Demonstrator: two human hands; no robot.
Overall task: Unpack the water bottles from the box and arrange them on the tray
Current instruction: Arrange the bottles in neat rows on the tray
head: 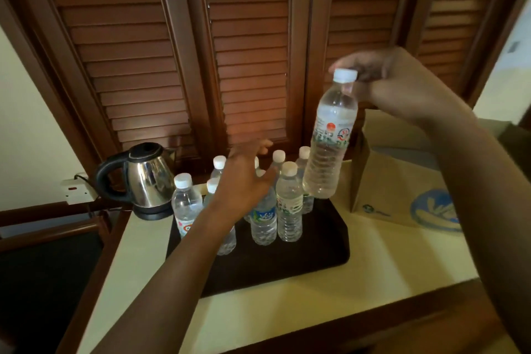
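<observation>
**Bottle held above the tray**

Your right hand (402,86) pinches a water bottle (330,135) at its neck, fingers clamped, mid-right of frame beside the box (402,181). Your left hand (244,178), fingers spread, hovers over bottles standing on the tray (316,253).

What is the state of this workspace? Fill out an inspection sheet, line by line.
Surface: pale counter with a wooden edge, bare in front of the tray.
Job's things: dark tray holding a cluster of upright capped bottles; cardboard box standing to its right; one held bottle in the air, tilted, above the tray's right edge.
Clutter: steel kettle on its base, left of the tray.
Grippers: right hand grips the held bottle by its neck; left hand open, fingers spread among the standing bottles.
Cables: black cord running from the wall socket behind the kettle.
Surroundings: wooden louvred shutters behind; a dark chair at left.
</observation>
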